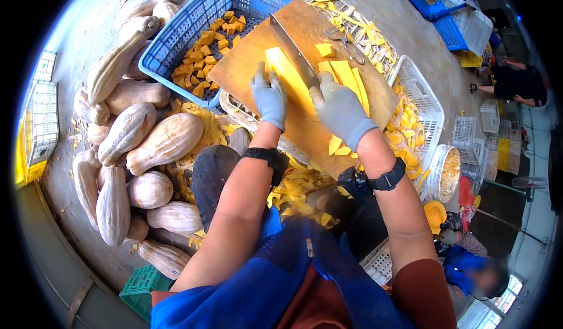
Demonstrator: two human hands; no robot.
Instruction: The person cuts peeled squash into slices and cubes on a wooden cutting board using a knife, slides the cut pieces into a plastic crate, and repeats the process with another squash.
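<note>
A long peeled pumpkin piece (293,82) lies on a brown cutting board (246,59). My left hand (270,97), in a grey glove, holds the piece along its left side. In my gloved right hand (343,109) is the handle of a large knife (293,50); its blade runs along the right side of the piece. Cut pumpkin slabs (352,82) lie right of the knife, partly behind my right hand. A small pumpkin chunk (325,49) and a metal peeler-like tool with a loop handle (347,44) sit near the board's far right edge.
A blue crate (167,85) with pumpkin cubes adjoins the board. Whole pumpkins (164,144) are heaped on the left floor. White crates (431,109) with peelings and a white bucket (444,170) stand right. Peelings surround my legs. Another person (469,264) is at lower right.
</note>
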